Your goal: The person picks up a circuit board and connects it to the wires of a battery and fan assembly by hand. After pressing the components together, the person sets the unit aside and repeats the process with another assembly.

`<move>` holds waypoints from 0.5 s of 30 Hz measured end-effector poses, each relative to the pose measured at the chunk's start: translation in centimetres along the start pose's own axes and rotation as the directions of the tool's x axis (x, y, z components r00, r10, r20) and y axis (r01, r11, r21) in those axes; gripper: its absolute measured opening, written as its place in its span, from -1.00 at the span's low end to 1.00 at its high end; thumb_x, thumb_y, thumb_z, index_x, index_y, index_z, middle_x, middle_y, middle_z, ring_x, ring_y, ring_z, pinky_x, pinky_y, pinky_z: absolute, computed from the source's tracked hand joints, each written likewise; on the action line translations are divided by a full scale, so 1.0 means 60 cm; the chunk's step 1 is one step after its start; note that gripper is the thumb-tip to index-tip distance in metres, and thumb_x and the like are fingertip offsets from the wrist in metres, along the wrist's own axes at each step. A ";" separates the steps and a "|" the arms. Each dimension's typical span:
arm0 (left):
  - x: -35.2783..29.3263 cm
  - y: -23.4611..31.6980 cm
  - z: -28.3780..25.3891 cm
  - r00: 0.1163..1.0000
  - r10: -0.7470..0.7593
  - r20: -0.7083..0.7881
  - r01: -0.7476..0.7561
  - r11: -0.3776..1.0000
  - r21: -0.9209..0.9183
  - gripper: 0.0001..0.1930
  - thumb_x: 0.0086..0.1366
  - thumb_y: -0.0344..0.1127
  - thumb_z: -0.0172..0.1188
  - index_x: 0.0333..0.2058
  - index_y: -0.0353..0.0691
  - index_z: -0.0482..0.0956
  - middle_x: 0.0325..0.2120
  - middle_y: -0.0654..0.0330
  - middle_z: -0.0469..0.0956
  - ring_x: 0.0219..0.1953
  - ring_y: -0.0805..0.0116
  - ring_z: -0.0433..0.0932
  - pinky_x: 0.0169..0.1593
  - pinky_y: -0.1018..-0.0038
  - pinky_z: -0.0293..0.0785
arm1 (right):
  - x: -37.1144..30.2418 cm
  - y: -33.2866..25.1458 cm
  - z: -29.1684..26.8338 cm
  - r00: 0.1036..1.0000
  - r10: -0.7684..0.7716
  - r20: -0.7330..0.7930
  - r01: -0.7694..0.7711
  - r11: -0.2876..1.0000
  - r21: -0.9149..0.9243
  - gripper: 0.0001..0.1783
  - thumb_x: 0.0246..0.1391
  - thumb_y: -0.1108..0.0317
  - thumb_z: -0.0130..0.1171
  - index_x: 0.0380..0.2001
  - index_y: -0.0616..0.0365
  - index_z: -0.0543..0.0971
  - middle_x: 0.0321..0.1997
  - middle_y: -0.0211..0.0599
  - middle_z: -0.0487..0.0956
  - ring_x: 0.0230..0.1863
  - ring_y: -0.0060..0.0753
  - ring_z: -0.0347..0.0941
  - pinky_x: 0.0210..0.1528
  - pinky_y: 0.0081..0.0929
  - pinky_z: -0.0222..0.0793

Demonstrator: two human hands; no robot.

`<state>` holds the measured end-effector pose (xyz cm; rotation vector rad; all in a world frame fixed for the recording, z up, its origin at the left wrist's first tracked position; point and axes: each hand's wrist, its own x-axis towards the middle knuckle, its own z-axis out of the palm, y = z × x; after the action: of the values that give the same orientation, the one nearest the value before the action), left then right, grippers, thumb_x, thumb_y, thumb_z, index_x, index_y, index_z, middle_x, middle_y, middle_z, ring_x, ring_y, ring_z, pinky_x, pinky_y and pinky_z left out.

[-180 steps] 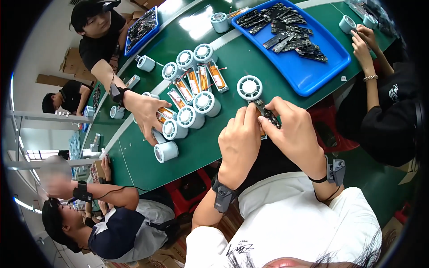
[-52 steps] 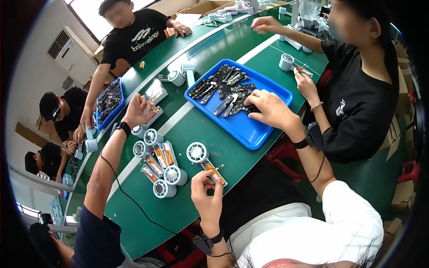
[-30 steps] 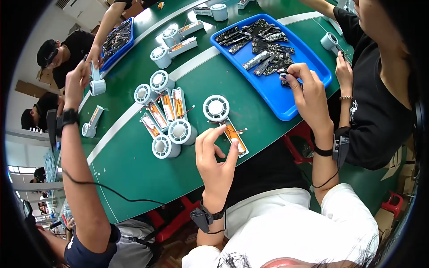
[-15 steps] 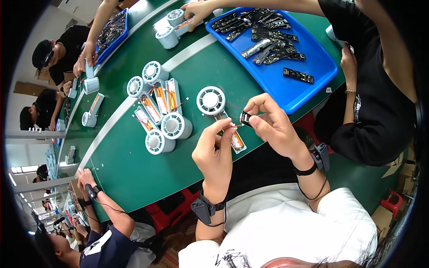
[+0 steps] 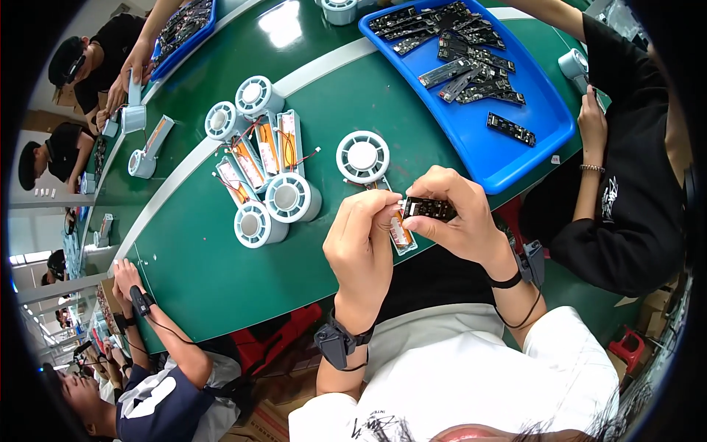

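Between thumb and fingers, my right hand grips a black circuit board, its component side showing. My left hand is closed in a pinch on a small wire connector against the board's left end; the fingertips hide most of it, so I cannot tell whether it is plugged in. Below both hands lies an open pale-blue handheld fan, its round head away from me. An orange-and-white battery shows in its handle, partly covered by my left fingers.
Several similar fans with exposed batteries and loose wires cluster to the left on the green table. A blue tray of circuit boards stands at the far right. Co-workers sit at right and left, one holding a fan.
The circuit board has turned so more of its face shows, and my hands have come closer together at its end. A co-worker's arm has left the fans at the far side.
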<state>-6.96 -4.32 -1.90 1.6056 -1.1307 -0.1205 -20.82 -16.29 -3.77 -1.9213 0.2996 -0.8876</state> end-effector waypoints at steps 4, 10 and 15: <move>0.001 -0.004 -0.001 1.000 -0.001 0.005 0.001 1.000 -0.026 -0.90 0.41 -0.61 0.33 -0.16 -0.31 0.69 -0.29 0.16 0.68 -0.33 0.39 0.62 -0.28 0.49 0.52 | -0.001 -0.002 -0.003 0.999 0.034 0.033 -0.035 0.999 0.024 -0.52 0.21 0.26 0.58 0.02 0.24 0.55 -0.32 -0.31 0.58 -0.36 -0.60 0.50 -0.38 -0.59 0.40; 0.003 -0.001 -0.002 0.999 -0.005 0.035 0.007 0.999 -0.046 -0.87 0.36 -0.64 0.35 -0.17 -0.30 0.67 -0.30 0.11 0.68 -0.32 0.26 0.66 -0.27 0.42 0.57 | -0.005 0.001 -0.006 0.996 0.070 0.054 -0.075 0.992 0.098 -0.55 0.27 0.26 0.54 0.02 0.27 0.54 -0.29 -0.29 0.59 -0.36 -0.63 0.50 -0.36 -0.60 0.41; 0.000 0.000 -0.003 1.000 -0.002 0.027 0.003 0.999 -0.037 -0.87 0.35 -0.63 0.36 -0.19 -0.29 0.65 -0.29 0.10 0.68 -0.30 0.16 0.69 -0.25 0.36 0.61 | -0.011 0.003 -0.013 0.975 0.176 0.137 -0.198 0.966 0.168 -0.57 0.31 0.27 0.50 0.01 0.32 0.53 -0.24 -0.26 0.59 -0.32 -0.64 0.50 -0.31 -0.62 0.44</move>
<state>-6.86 -4.22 -1.79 1.5769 -1.1412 -0.1638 -21.80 -16.53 -4.00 -1.7378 0.3117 -0.6472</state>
